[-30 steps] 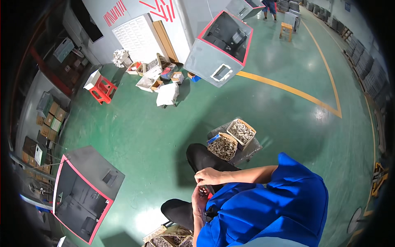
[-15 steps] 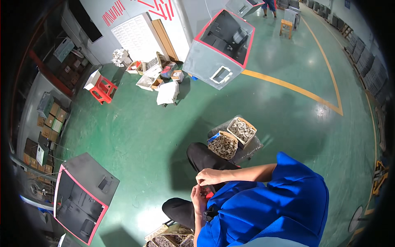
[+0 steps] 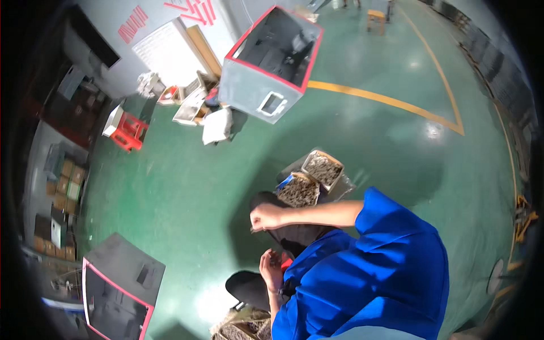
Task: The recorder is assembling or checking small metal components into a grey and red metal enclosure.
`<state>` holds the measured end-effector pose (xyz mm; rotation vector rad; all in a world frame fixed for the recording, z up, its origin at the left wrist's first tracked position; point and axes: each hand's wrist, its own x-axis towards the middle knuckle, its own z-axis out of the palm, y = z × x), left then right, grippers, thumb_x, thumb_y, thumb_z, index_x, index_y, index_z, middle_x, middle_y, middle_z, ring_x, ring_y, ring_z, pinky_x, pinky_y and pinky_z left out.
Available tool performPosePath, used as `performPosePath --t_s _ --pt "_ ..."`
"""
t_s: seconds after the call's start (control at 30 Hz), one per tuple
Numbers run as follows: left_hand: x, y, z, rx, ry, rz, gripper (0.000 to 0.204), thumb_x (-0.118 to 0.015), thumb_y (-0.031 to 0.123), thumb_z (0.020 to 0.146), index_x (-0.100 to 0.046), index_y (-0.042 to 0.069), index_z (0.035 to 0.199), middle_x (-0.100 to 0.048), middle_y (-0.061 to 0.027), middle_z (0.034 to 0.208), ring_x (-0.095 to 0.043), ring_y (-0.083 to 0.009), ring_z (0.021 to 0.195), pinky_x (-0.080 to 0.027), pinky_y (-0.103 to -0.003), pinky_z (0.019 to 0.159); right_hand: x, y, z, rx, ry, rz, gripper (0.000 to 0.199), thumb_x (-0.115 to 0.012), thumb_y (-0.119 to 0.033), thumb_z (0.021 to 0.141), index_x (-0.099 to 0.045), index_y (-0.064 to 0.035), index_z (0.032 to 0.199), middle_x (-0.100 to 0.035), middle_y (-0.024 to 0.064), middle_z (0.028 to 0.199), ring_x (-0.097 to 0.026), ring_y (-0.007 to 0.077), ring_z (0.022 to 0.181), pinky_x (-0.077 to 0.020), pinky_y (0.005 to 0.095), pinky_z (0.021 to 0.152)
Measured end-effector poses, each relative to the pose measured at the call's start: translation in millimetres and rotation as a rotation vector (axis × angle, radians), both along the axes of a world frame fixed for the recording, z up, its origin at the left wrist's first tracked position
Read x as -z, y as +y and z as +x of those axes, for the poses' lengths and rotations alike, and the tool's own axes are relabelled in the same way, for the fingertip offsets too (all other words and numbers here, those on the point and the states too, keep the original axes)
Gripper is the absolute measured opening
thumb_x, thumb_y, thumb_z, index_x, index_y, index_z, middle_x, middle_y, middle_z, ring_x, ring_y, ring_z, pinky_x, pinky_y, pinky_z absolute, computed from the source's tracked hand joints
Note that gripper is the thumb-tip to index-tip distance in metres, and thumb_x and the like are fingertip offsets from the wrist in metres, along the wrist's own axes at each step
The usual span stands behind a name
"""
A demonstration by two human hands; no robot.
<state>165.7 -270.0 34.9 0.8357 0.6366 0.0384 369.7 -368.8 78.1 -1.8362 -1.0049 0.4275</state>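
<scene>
My right hand (image 3: 266,217) is raised over my dark-trousered knee, its fingers pinched. A tiny thing seems to show at the fingertips, too small to name. Lower down, my left hand (image 3: 271,271) is curled palm-up in front of my body. Small dark pieces seem to lie in its fingers, but their kind cannot be made out. A red thing (image 3: 287,261), partly hidden, shows beside it. Past my right knee stand two boxes of small metal-looking parts, a nearer box (image 3: 299,191) and a farther box (image 3: 323,169). Beyond my left knee are open boxes (image 3: 245,330) of small dark pieces.
Grey cabinets with pink-red edging stand at the lower left (image 3: 127,263) and top centre (image 3: 255,90). A red stool (image 3: 129,131) stands at the left, near a white-covered stool (image 3: 217,126) and several bins. A yellow line (image 3: 385,102) crosses the green floor.
My right hand has moved up and away from my left hand; they were together before. My left hand stays near the same place, curled. The whole view has shifted slightly.
</scene>
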Motion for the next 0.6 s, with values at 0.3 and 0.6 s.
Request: performPosePath --t_s 0.3,0.6 --pt "-6 15 -33 -0.077 0.007 -0.110 0.018 -0.045 0.009 0.093 -0.053 0.000 0.106 -0.055 -0.0057 0.088 -0.048 -0.0120 0.070 -0.039 -0.023 0.058 -96 53 196 0.543 0.950 1.058 0.014 -0.062 -0.016 0.086 -0.060 -0.0026 0.081 -0.059 0.0030 0.072 -0.050 0.0064 0.051 -0.0402 0.0192 0.047" --pt "4 26 -42 -0.126 0.025 -0.126 0.020 -0.044 0.010 0.094 -0.052 -0.002 0.108 -0.054 -0.0068 0.089 -0.048 -0.0121 0.076 -0.039 -0.022 0.064 -177 86 311 0.743 1.166 1.506 0.014 -0.066 -0.012 0.084 -0.058 -0.0017 0.079 -0.062 0.0070 0.070 -0.049 0.0098 0.045 -0.0367 0.0235 0.042"
